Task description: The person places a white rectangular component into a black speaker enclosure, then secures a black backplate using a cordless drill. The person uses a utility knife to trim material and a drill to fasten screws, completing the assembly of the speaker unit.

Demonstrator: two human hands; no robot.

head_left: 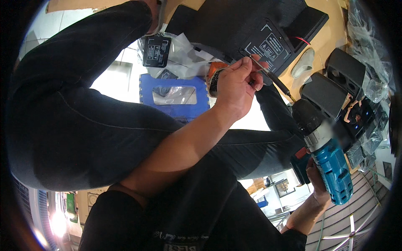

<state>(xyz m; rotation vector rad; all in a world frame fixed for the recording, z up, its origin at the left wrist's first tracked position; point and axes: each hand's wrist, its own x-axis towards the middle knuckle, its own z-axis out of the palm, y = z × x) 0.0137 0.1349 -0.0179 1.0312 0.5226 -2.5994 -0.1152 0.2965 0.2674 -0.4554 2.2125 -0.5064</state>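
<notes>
My right hand (319, 184) grips a teal and black cordless drill (333, 167) by its handle. A long driver bit (276, 80) runs from the chuck up and left to my left hand (235, 85). My left thumb and forefinger pinch the bit's tip, while the other fingers curl below. Whether a screw sits at the tip is too small to tell. Just beyond the fingertips is a black panel (274, 44) with white printing, set in a large black cabinet (228, 25). Beside my left wrist, a container of small dark pieces (214, 83) is partly hidden.
A blue stool (146, 94) with plastic bags on it stands between my legs. A loose black printed plate (157, 51) lies beyond it. At right are a pale shoe (303, 62), dark speaker-like boxes (346, 72), a lit screen (356, 118) and clear plastic wrap (366, 54).
</notes>
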